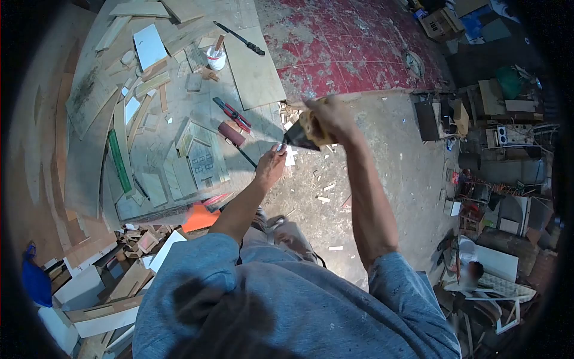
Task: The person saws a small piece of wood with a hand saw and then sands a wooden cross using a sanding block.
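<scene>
My right hand (pixel 330 117) is raised over the edge of the workbench and grips the pale wooden handle of a dark-bladed hand tool (pixel 301 137). The blade points down and left. My left hand (pixel 270 166) reaches up to the blade's tip, fingers pinched on a small pale piece (pixel 281 147) there. What that piece is cannot be made out. Both arms stretch out from my grey shirt. A small wooden house model (pixel 201 157) lies on the bench just left of my left hand.
The workbench (pixel 89 173) carries wood offcuts, red-handled pliers (pixel 234 113), a white cup (pixel 216 58), a green ruler (pixel 119 161) and a black tool (pixel 240 37). Wood scraps litter the concrete floor (pixel 388 179). Another person (pixel 472 272) sits among clutter at the right.
</scene>
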The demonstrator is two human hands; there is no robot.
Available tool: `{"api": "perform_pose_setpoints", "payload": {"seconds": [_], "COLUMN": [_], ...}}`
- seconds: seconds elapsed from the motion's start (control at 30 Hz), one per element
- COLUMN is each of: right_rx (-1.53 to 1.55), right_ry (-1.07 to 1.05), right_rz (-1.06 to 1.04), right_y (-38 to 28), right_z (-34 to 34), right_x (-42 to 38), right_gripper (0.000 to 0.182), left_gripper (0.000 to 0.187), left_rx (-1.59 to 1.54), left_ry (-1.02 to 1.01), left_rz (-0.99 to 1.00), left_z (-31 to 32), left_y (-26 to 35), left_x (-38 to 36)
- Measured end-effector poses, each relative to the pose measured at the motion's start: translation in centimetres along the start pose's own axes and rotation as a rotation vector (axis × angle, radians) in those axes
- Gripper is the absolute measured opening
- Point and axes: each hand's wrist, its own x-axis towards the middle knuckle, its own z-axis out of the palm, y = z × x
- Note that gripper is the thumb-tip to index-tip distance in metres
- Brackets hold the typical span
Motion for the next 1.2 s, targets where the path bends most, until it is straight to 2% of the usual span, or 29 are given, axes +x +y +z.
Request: {"api": "perform_pose_setpoints", "payload": {"seconds": [0.03,0.1,0.2,0.3,0.37,0.43,0.5,0.53,0.57,0.63,0.67,0.7,0.77,0.8,0.87,0.9,0.97,1.03,1.1,1.13,1.2], "right_rx": [0.013,0.093,0.154,0.159,0.116,0.116,0.075,0.137,0.150,0.190,0.167,0.203,0.267,0.271,0.335,0.288,0.251,0.282,0.299,0.371,0.359], "right_ry": [0.001,0.028,0.080,0.116,0.137,0.166,0.073,-0.002,0.032,-0.036,-0.035,-0.044,-0.086,-0.092,0.034,0.010,0.096,0.130,0.189,0.142,0.203], "right_rz": [-0.004,-0.030,-0.069,-0.055,-0.032,-0.084,0.023,0.131,0.099,0.095,0.015,0.011,0.031,0.022,-0.132,-0.115,-0.191,-0.176,-0.204,-0.126,-0.188], "right_y": [-1.8,-3.4,-3.0,0.4,5.9,8.8,11.2,10.5,11.8,13.1,14.4,16.7,16.5,17.2,19.2,19.1,21.1,20.8,20.5,20.8,21.4], "right_z": [-1.8,-5.4,-8.7,-10.0,-10.2,-9.7,-9.9,-10.0,-9.4,-8.9,-8.4,-7.7,-7.2,-6.5,-4.7,-4.4,-1.7,0.3,2.5,3.8,6.0], "right_x": [-1.8,-4.3,-8.2,-10.5,-9.7,-10.0,-9.9,-10.6,-10.4,-10.7,-10.5,-10.1,-11.2,-11.5,-11.7,-12.4,-13.2,-15.2,-17.4,-18.1,-19.8], "right_gripper": [0.048,0.045,0.044,0.039,0.036,0.036,0.040,0.038,0.037,0.037,0.038,0.043,0.048,0.048,0.053,0.059,0.060,0.063,0.061,0.058,0.053], "left_gripper": [0.034,0.036,0.036,0.031,0.025,0.022,0.024,0.029,0.029,0.031,0.035,0.035,0.033,0.033,0.036,0.036,0.036,0.036,0.036,0.037,0.038], "left_rx": [0.033,0.007,0.038,-0.026,0.016,0.004,-0.010,-0.071,-0.061,-0.115,-0.151,-0.143,-0.196,-0.187,-0.108,-0.099,-0.123,-0.141,-0.164,-0.135,-0.114], "left_ry": [0.054,-0.018,-0.022,0.000,0.050,0.048,-0.057,-0.105,-0.104,0.110,0.183,0.189,0.182,0.187,0.117,0.122,0.107,0.109,0.100,0.090,0.076], "left_rz": [0.051,-0.012,0.030,0.105,0.268,0.190,-0.137,-0.243,-0.254,-0.356,-0.345,-0.354,-0.230,-0.234,-0.175,-0.172,-0.154,-0.130,-0.102,-0.078,-0.049], "left_z": [0.2,-0.7,-0.8,-0.7,-2.1,-2.2,-4.2,-5.3,-4.0,-0.5,0.6,0.9,1.0,1.1,1.1,0.8,0.4,0.7,0.8,0.8,0.7], "left_y": [0.1,0.8,0.5,-0.9,-1.1,0.1,3.1,4.6,5.0,5.3,5.1,4.7,3.7,3.4,3.0,2.9,3.0,2.6,2.3,2.2,2.4], "left_x": [-0.3,-0.2,-0.3,0.2,0.4,0.1,-0.3,-0.3,-0.4,-0.1,-0.2,-0.4,-1.1,-1.4,-1.7,-1.7,-1.9,-1.9,-1.9,-1.9,-2.0]}}
